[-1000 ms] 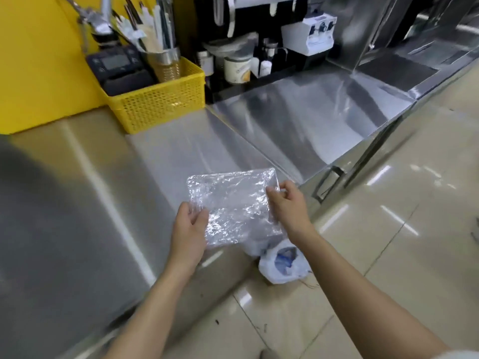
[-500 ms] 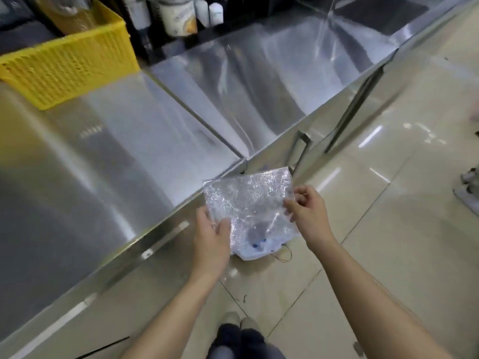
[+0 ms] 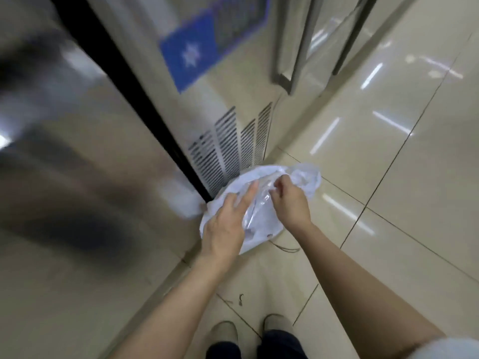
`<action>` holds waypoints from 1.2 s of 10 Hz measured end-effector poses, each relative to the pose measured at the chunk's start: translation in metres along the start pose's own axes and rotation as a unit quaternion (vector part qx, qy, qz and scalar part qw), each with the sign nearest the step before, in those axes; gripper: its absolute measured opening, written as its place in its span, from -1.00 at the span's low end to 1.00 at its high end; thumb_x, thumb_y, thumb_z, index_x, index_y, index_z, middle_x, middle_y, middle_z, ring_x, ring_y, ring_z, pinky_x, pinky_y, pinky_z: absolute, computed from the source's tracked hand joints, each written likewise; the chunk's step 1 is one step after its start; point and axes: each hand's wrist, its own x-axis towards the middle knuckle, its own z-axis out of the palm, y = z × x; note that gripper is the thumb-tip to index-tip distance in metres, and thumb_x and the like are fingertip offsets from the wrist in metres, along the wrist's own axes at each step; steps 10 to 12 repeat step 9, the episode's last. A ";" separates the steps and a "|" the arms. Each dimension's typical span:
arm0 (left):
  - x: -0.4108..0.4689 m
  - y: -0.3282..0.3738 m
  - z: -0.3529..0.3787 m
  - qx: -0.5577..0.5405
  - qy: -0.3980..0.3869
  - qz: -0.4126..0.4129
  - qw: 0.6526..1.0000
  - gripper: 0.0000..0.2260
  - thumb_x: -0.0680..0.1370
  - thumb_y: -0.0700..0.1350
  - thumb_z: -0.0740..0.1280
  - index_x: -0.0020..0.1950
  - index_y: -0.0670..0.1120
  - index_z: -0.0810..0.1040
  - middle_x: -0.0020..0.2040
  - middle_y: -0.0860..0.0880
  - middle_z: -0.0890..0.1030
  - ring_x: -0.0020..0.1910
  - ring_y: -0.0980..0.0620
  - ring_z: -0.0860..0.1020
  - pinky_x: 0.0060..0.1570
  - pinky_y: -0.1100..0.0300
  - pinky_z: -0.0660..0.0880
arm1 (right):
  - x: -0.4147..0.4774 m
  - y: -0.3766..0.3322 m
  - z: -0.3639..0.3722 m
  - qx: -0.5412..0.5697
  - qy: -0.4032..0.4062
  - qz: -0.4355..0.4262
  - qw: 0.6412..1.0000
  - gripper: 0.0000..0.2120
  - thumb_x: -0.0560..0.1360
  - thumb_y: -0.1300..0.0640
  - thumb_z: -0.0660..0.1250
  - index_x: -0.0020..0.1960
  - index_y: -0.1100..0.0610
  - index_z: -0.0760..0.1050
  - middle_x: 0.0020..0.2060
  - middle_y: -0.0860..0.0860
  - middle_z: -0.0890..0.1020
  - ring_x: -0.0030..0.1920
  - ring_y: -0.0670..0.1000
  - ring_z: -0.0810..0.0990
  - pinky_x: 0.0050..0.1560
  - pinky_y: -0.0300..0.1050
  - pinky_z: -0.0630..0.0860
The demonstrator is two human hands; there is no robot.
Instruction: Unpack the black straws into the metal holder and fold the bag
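Observation:
The crumpled clear plastic bag (image 3: 259,206) hangs low between my hands, just over a white plastic bag (image 3: 307,181) that lies open on the floor. My left hand (image 3: 228,224) has its fingers stretched straight along the clear bag's left side. My right hand (image 3: 289,200) has curled fingers and pinches the clear bag's upper right edge. The black straws and the metal holder are out of view.
A steel cabinet front (image 3: 77,177) with a black edge strip fills the left. A vented appliance panel (image 3: 233,149) with a blue sticker (image 3: 189,53) stands behind the white bag. Glossy floor tiles (image 3: 401,177) lie to the right. My shoes (image 3: 274,325) show at the bottom.
The view has swung down from the counter to the floor. Both hands have lowered the clear bag to the white bag on the floor, and my left fingers have straightened.

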 end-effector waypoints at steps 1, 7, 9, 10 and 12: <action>0.020 -0.041 0.068 0.124 -0.097 0.017 0.987 -0.23 0.49 -0.13 0.22 0.38 0.35 -0.28 0.01 -0.07 0.42 -0.02 -0.09 0.50 -0.25 0.13 0.32 | 0.033 0.042 0.039 -0.131 -0.088 -0.052 0.986 -0.83 0.55 0.18 0.11 0.05 0.24 0.41 -0.07 0.24 0.59 -0.05 0.24 0.54 -0.14 0.07 0.43; 0.057 -0.023 0.039 0.142 -0.210 -0.095 0.963 -0.47 0.52 0.05 0.16 0.46 0.19 0.05 0.38 -0.03 0.36 0.30 -0.14 0.38 0.10 -0.04 0.40 | 0.044 0.007 0.017 -0.366 -0.151 -0.204 0.895 -0.70 0.50 0.04 0.13 0.17 0.15 0.39 0.10 0.14 0.57 0.10 0.17 0.52 0.03 0.02 0.33; 0.019 0.052 -0.084 0.075 -0.076 -0.064 0.992 -0.46 0.52 0.12 0.12 0.48 0.10 0.08 0.31 -0.02 0.47 0.21 -0.13 0.46 0.06 0.01 0.39 | -0.023 -0.088 -0.090 -0.328 -0.102 -0.236 0.909 -0.45 0.47 -0.17 0.19 0.39 0.03 0.22 0.16 0.08 0.56 0.16 0.15 0.50 0.11 0.03 0.27; 0.019 0.052 -0.084 0.075 -0.076 -0.064 0.992 -0.46 0.52 0.12 0.12 0.48 0.10 0.08 0.31 -0.02 0.47 0.21 -0.13 0.46 0.06 0.01 0.39 | -0.023 -0.088 -0.090 -0.328 -0.102 -0.236 0.909 -0.45 0.47 -0.17 0.19 0.39 0.03 0.22 0.16 0.08 0.56 0.16 0.15 0.50 0.11 0.03 0.27; 0.019 0.052 -0.084 0.075 -0.076 -0.064 0.992 -0.46 0.52 0.12 0.12 0.48 0.10 0.08 0.31 -0.02 0.47 0.21 -0.13 0.46 0.06 0.01 0.39 | -0.023 -0.088 -0.090 -0.328 -0.102 -0.236 0.909 -0.45 0.47 -0.17 0.19 0.39 0.03 0.22 0.16 0.08 0.56 0.16 0.15 0.50 0.11 0.03 0.27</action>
